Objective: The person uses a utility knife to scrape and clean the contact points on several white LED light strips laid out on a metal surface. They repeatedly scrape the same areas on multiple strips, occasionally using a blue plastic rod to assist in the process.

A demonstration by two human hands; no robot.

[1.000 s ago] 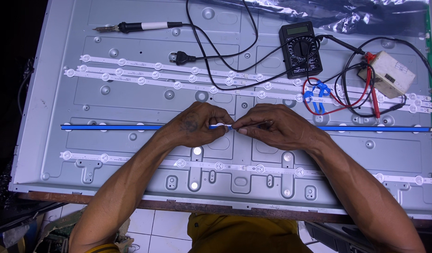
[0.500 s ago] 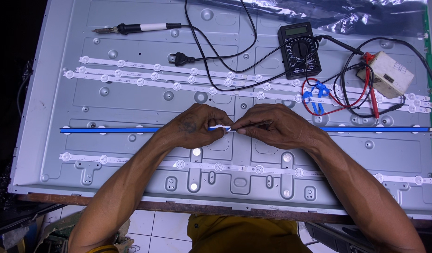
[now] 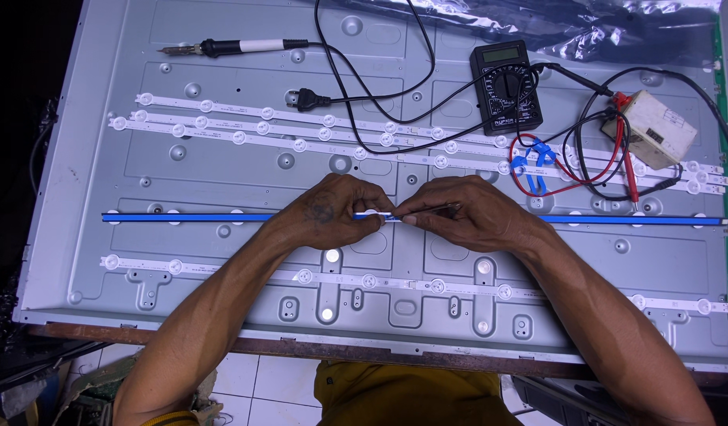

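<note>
The blue strip [image 3: 182, 217] runs straight across the grey metal back panel [image 3: 246, 170], from near its left edge to near its right edge, and both hands meet over the middle of it. The left hand [image 3: 332, 213] is closed in a pinch at the strip, fingertips pressed down just left of the meeting point. The right hand [image 3: 466, 213] is closed round a thin metal tool [image 3: 435, 210], whose tip points left into the spot where the two hands touch; what the tip works on is too small to tell.

As a judgement, the step goes best with the left pinch holding the strip flat while the tool tip moves in small, shallow strokes, kept parallel to the strip so it neither digs into the panel nor lifts the blue length out of line. Keeping both wrists resting on the panel should steady the work.

Just below the blue strip lies a white strip with round lenses [image 3: 364, 280], and two more white lensed strips [image 3: 301, 130] lie above it. Further above the blue strip, towards the right, sits a black multimeter [image 3: 504, 85] with its red lead [image 3: 608, 162] looped beside a small beige box [image 3: 654, 128]. A soldering iron [image 3: 238, 47] lies well above the strip near the left, its black plug [image 3: 305, 99] between it and the white strips.
</note>
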